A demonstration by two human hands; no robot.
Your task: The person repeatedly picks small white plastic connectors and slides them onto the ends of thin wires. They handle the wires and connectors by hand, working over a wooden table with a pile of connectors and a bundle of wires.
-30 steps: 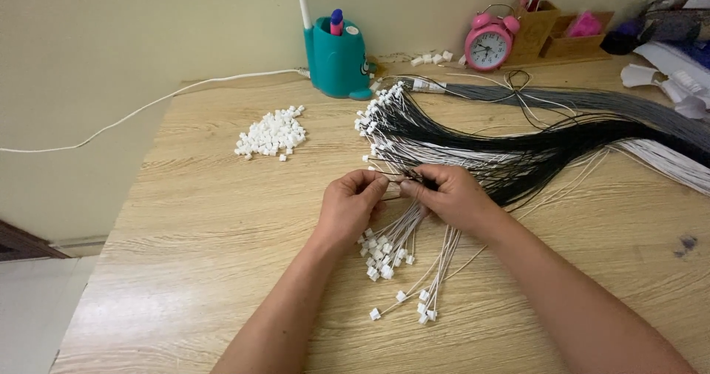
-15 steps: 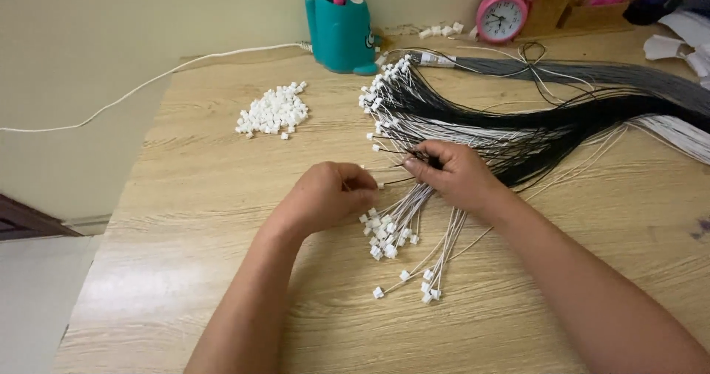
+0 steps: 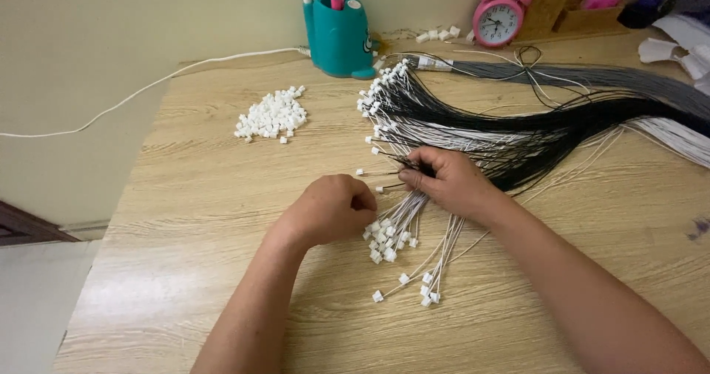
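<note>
Head view, stock as I read it from my remote seat:

Item 1 – finished pile: a small fan of white wires with white connectors (image 3: 392, 245) lying on the table (image 3: 185, 270), between the two hands, ends toward me. I judge these as the done share; it is small.

Item 2 – unworked stock: a large bundle of black and white wires (image 3: 518, 126) spread across the far right of the table, its tipped ends fanned toward the teal pen holder (image 3: 339, 38). By far the greater part, so I judge the work early to middling.

Item 3 – loose white connector housings (image 3: 272, 115), a heap left of the bundle, well apart from both hands.

Item 4 – left hand (image 3: 329, 211): grip curled into a loose fist, fingers pressed together, resting beside the finished fan. Whether a housing sits inside the fist I cannot tell.

Item 5 – right hand (image 3: 447, 182): grip pinched at the fingertips on a few thin wires at the near edge of the bundle, remaining fingers folded over the strands.

Sundries: pink alarm clock (image 3: 499, 19) at the back edge; white cable (image 3: 148, 89) trailing off the left side
</note>
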